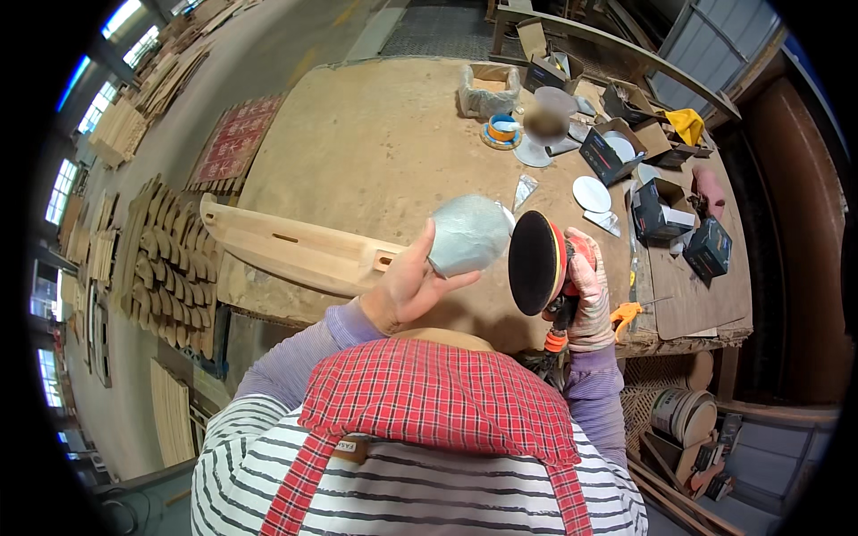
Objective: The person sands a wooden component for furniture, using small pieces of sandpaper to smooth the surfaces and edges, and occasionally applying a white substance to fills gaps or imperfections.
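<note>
My left hand (409, 279), bare, holds a round grey-blue sanding disc (469, 234) with the thumb at its edge and the fingers beneath. The disc is slightly bowed. In a striped work glove, my right hand (590, 290) grips a disc sander (565, 259) with a red rim. The sander is tipped on its side, its black pad (534, 263) turned toward the sanding disc, with a gap between the two. Left of my left hand, a long curved pale wooden piece (295, 239) with slots cut in it lies on the worktable (357, 134).
Cardboard boxes (661, 210), loose discs (591, 194), a tape roll (502, 128) and a plastic-lined box (489, 89) crowd the table's right side. An orange-handled tool (626, 314) lies near the front edge. Stacked curved wooden parts (170, 268) stand left of the table. A bucket (684, 415) sits below right.
</note>
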The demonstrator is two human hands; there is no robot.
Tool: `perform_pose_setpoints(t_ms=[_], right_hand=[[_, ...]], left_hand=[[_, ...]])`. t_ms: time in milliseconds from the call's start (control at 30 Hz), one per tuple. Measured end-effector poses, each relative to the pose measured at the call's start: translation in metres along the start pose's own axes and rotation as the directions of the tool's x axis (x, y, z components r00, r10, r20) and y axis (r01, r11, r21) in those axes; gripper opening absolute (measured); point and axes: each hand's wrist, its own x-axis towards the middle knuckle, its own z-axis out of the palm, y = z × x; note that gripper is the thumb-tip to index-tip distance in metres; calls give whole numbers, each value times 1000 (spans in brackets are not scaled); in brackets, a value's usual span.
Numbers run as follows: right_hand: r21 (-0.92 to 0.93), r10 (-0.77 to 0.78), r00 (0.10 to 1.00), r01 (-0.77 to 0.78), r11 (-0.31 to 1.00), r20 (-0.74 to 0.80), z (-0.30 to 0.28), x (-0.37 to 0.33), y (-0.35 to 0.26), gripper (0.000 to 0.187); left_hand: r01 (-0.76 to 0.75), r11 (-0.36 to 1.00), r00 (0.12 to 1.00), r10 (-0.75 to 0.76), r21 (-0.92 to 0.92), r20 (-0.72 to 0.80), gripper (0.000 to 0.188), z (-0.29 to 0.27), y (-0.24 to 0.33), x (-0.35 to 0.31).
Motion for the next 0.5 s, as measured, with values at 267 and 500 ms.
perform_pose_setpoints(t_ms=[267,500], right_hand=[[-76,32,999,-34,997,-29,13,-13,-19,52],[-149,-76,994,64,987,-76,29,-21,-19,56]], left_hand=[[13,999,999,-15,41,38,61,6,-3,-3],[32,998,994,-37,53,101,55,9,-18,-1]])
